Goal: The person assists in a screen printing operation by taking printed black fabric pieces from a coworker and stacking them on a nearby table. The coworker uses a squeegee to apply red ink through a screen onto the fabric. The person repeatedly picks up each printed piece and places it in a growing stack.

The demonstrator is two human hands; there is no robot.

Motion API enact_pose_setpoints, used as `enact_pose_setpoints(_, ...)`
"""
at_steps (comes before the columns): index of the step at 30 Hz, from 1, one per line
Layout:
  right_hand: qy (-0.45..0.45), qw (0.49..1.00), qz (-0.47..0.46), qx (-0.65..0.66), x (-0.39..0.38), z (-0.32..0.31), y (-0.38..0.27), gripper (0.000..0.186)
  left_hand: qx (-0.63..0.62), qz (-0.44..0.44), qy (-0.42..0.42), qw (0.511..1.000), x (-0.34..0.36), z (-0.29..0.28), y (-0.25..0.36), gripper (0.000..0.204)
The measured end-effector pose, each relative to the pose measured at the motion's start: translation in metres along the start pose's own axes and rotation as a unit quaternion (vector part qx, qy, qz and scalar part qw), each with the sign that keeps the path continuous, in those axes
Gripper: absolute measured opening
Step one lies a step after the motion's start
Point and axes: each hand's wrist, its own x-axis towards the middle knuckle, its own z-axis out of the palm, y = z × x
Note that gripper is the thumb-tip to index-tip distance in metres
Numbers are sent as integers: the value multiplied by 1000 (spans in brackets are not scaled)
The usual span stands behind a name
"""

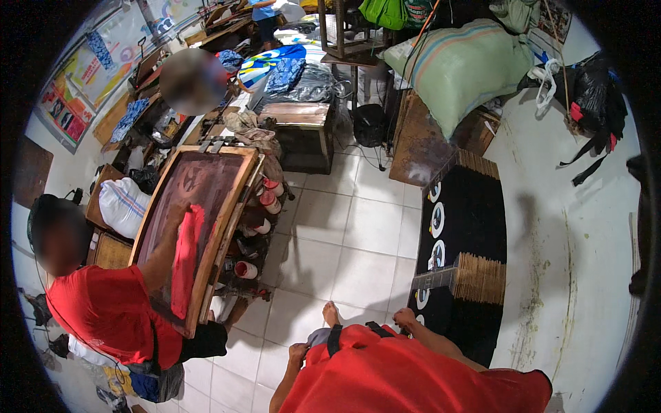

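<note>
Running lengthwise away from the person, black panels (471,213) lie ahead and right of the wearer's red shirt (406,378); right hand (405,319) nearer, just left of them, fingers curled, cannot tell if grasping; left hand (299,352) well apart, grip also unclear.

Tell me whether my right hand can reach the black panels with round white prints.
Probably yes: your right hand is beside the near part of the black panels, and nothing visible stands between them; whether it already touches is unclear.
</note>
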Motion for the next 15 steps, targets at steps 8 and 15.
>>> enact_pose_setpoints(8, -67, 980, -180, -57, 2, -12, 17, 17, -461, -468, -43, 753, 33, -29, 27, 19)
enact_pose_setpoints(15, -121, 973, -60, 186, 11, -25, -10, 21, -457, -486, 6, 745, 44, -29, 34, 24)
